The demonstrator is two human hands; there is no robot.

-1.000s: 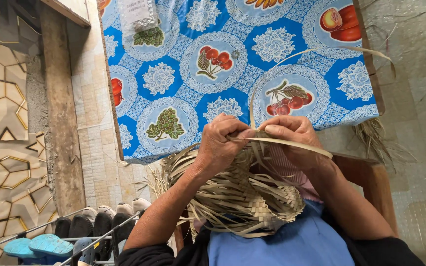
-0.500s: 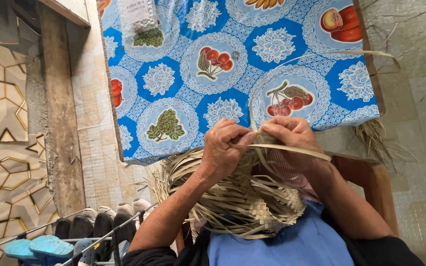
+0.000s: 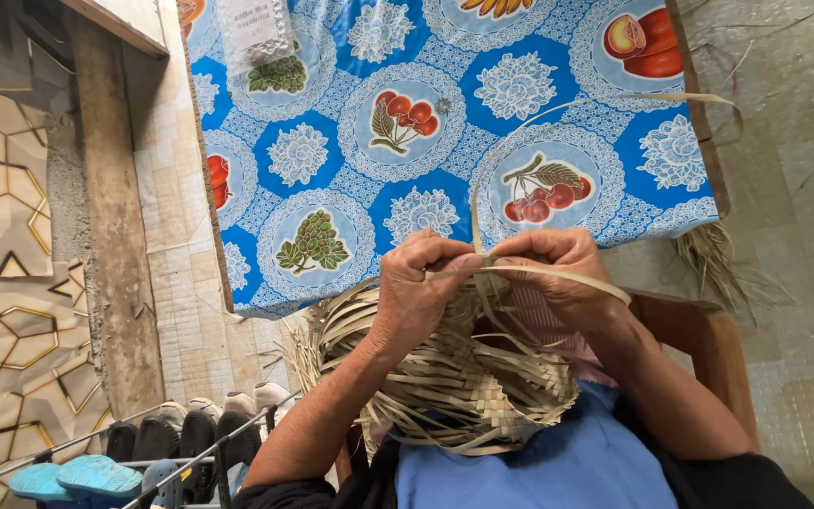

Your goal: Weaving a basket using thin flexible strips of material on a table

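Head view: the person's two hands meet at the upper rim of a half-woven basket (image 3: 445, 377) of pale, flat palm-leaf strips, which rests against the lap and a blue shirt (image 3: 558, 462) at the bottom of the frame.

The left hand (image 3: 418, 287) lies on the near rim of the weave, fingers curled over and pinched shut on the strips at the point where the hands meet. The right hand (image 3: 558, 273) sits just beside it, touching it at the fingertips, and is likewise closed on a long loose strip (image 3: 558, 273). That strip runs from the pinch across the back of the right wrist, while its other length rises from between the hands, arcs over the table and ends out to the right, above the floor.

The basket body hangs below and between both forearms; unwoven strip ends fan out of it on the left and lower sides.

Behind the hands stands a table under a blue oilcloth (image 3: 332, 151) printed with round fruit medallions; a clear plastic packet (image 3: 254, 28) lies at its far edge. A bundle of dry leaf strips (image 3: 718, 264) lies on the tiled floor beside the table's right corner. At lower left a rack holds shoes (image 3: 190, 434) and blue sandals (image 3: 73, 476).
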